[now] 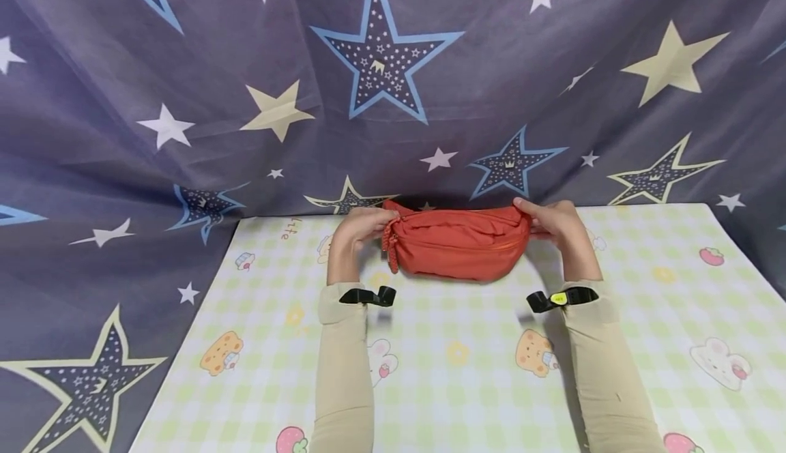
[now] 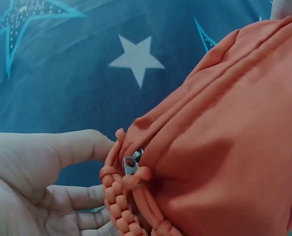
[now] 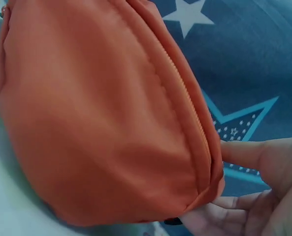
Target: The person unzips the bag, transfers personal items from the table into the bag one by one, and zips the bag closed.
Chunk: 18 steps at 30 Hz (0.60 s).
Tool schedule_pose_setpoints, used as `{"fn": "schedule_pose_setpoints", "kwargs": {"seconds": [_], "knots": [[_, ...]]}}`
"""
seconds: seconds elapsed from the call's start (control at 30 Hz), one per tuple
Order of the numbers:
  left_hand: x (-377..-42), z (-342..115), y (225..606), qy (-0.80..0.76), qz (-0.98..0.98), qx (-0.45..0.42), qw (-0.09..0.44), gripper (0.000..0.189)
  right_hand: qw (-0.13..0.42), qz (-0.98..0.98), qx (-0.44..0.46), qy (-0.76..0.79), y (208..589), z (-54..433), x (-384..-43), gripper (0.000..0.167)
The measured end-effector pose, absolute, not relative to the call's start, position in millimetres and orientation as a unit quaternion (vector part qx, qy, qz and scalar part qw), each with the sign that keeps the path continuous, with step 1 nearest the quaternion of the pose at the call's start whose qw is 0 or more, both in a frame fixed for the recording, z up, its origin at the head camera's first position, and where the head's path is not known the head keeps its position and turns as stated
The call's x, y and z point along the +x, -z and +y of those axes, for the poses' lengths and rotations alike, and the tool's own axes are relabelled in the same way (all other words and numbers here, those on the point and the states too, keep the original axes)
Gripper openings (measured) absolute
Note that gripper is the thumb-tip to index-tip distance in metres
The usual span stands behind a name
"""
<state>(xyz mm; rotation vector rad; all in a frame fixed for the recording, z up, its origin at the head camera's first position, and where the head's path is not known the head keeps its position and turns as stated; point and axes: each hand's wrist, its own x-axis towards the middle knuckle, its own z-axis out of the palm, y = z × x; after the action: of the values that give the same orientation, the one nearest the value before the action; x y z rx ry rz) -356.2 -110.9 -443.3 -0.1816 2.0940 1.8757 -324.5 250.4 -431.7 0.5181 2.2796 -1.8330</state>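
A red-orange waist bag is held at the far edge of the table, its long side toward me. My left hand grips its left end, thumb on top and fingers below, close beside the braided zipper pulls. A small metal zipper slider shows there in the left wrist view. At the other end my right hand pinches the bag's corner between thumb and fingers. A zipper runs along the bag's upper side in the right wrist view. The fingertips of both hands are partly hidden behind the bag.
The table has a pale green checked cover with cartoon prints. A dark curtain with stars hangs right behind its far edge and along the left side. Black camera straps sit on both sleeves.
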Motion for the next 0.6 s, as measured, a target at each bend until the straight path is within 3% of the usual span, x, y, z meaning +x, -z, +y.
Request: {"fn": "schedule_pose_setpoints", "kwargs": {"seconds": [0.17,0.37,0.6], "knots": [[-347,-104,433,-0.651,0.744,-0.083,0.125,0.019,0.065,0.8,0.15,0.578,419,248,-317,0.031],[-341,-102,427,-0.635,0.756,-0.098,0.124,0.02,0.065,0.824,0.133,0.547,413,242,-315,0.023],[-343,-100,423,-0.633,0.756,-0.097,0.135,0.012,0.073,0.843,0.127,0.517,406,241,-312,0.027]]}}
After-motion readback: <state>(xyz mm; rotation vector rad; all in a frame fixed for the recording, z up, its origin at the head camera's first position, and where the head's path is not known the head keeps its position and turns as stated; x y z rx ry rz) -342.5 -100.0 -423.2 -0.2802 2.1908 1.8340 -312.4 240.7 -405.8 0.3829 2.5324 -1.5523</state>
